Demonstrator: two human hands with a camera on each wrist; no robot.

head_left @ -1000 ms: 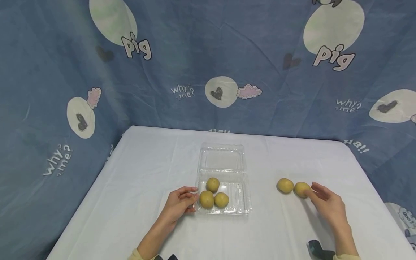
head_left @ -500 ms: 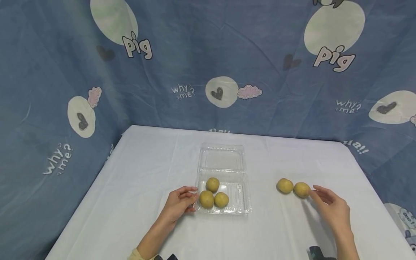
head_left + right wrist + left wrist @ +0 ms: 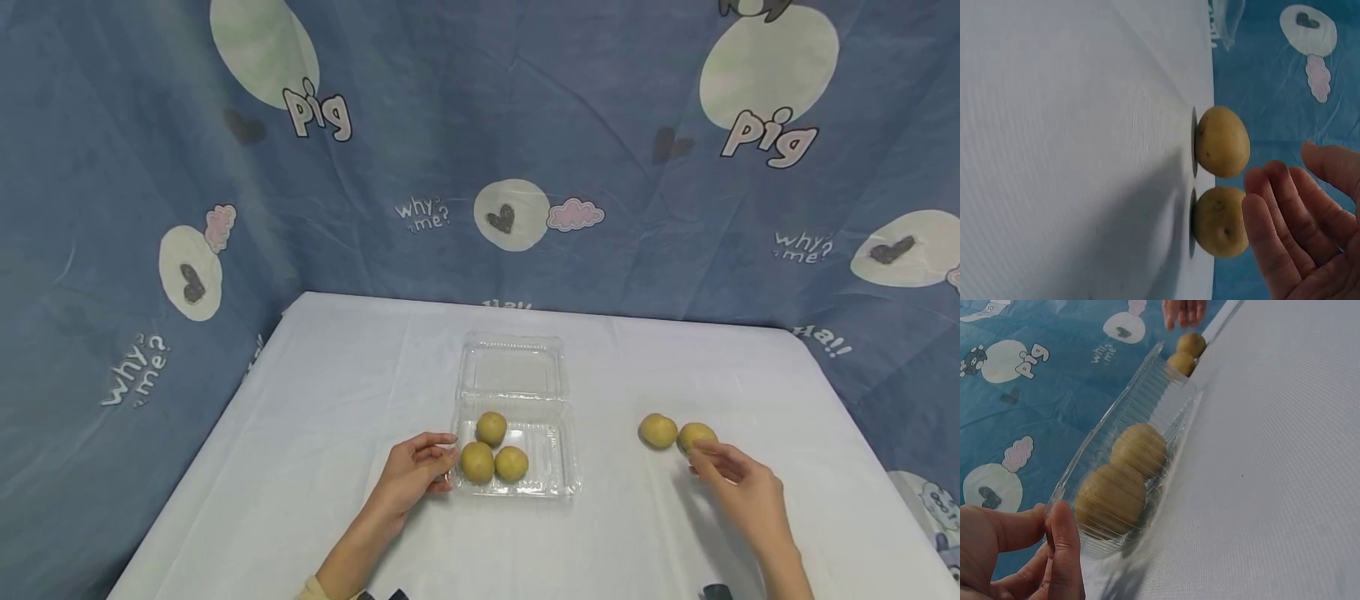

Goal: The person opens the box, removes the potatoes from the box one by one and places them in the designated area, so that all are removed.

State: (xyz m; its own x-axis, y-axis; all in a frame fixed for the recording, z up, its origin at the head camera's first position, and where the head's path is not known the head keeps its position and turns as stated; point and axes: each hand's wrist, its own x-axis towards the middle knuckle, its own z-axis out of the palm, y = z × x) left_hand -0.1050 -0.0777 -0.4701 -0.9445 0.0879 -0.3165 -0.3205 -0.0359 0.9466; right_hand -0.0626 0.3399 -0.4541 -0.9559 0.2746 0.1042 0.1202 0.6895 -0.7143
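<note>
A clear plastic clamshell container [image 3: 551,450] lies with its lid [image 3: 512,371] folded back. Three potatoes [image 3: 477,462] sit toward the left of its base. My left hand [image 3: 415,468] pinches the container's left rim between thumb and fingers, which the left wrist view shows up close. To the right, two more potatoes, a left one [image 3: 658,431] and a right one [image 3: 1219,222], lie side by side on the cloth. My right hand [image 3: 742,492] hovers by the right potato with fingers loosely bent and nothing held. In the right wrist view, thumb [image 3: 1335,164] and fingers are spread apart.
A white cloth [image 3: 337,375] covers the table. Behind it and to the left hangs a blue printed curtain [image 3: 420,275]. A stretch of tabletop separates the container from the two loose potatoes.
My right hand shifted slightly right, away from the right potato, then came back left in front of it. The left hand and the container have stayed in place.
</note>
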